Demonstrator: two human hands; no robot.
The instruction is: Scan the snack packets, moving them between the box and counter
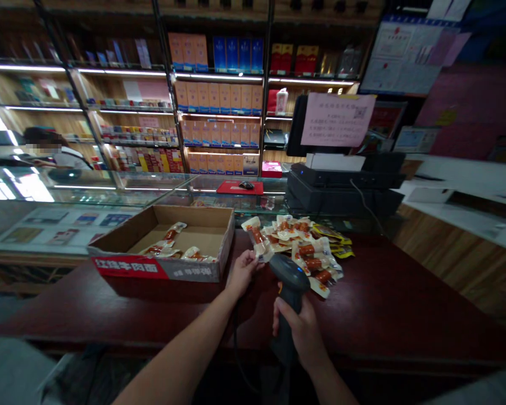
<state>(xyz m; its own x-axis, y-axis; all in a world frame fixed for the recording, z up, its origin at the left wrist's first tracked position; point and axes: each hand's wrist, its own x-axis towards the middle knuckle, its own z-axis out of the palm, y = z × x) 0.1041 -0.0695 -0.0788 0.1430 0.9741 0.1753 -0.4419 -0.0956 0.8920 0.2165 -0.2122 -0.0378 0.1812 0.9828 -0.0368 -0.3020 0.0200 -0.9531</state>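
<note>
My left hand (pixel 241 273) pinches a clear snack packet (pixel 256 236) with a red sausage inside, held up just right of the cardboard box. My right hand (pixel 300 331) is wrapped round the grip of a black barcode scanner (pixel 290 281), whose head points at that packet. A heap of several similar packets (pixel 310 250) lies on the dark red counter (pixel 388 315) right behind the scanner. The open cardboard box (pixel 172 247) to the left holds a few more packets.
A black till with a monitor and a pink notice (pixel 341 163) stands behind the heap. Glass display cases (pixel 109 191) run to the left, with a red mat and mouse (pixel 241 187). Shelves of cartons fill the back wall. Another person (pixel 46 149) is at far left.
</note>
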